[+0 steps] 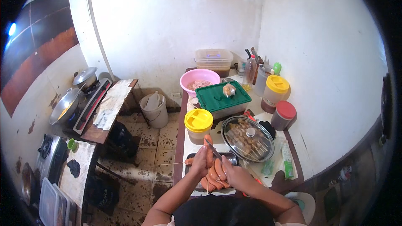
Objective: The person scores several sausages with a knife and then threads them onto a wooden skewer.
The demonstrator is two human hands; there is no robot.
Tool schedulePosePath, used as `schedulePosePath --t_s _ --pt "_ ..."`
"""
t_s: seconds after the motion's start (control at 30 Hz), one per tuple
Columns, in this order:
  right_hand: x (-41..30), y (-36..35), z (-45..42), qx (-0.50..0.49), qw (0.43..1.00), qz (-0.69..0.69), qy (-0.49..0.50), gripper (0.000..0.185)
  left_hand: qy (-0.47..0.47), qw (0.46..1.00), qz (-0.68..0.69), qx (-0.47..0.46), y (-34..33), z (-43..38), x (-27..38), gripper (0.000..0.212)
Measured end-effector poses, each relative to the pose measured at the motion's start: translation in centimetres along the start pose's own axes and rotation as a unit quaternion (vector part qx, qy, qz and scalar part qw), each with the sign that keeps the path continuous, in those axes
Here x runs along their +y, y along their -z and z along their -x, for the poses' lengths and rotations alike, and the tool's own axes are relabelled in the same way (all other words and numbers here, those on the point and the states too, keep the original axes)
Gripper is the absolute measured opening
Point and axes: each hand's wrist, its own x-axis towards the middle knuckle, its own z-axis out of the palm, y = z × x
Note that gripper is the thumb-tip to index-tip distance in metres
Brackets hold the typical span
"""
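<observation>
My left hand holds a sausage upright above a metal tray. In my right hand is a knife, its blade lying against that sausage. More sausages are piled in the tray under my hands, and some have wooden skewers in them; one skewer sticks out over the tray's left side. Just beyond the tray, to the right, a glass lid with a knob covers skewered meat. A jar with a yellow lid stands behind my left hand.
Farther back are a green-lidded container, a pink basin and a clear lidded box. Jars and a plastic bottle line the right wall. At left, a wok sits on a gas stove; a white bucket is on the floor.
</observation>
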Motion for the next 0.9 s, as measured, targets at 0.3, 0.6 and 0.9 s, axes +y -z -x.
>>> schedulePosePath --t_s 0.3,0.6,0.9 --pt "0.8 -2.4 -3.6 0.099 0.994 0.021 0.041 0.052 -0.022 0.998 0.027 -0.045 -0.5 0.2 -0.7 0.033" --pt "1.5 -0.3 -0.8 0.041 0.996 0.015 0.079 0.055 0.008 0.999 0.000 -0.034 0.0 0.4 0.6 0.030" --pt "0.7 -0.1 0.5 -0.025 1.000 0.006 0.000 0.054 -0.026 0.998 0.056 -0.002 -0.2 -0.3 0.1 0.021"
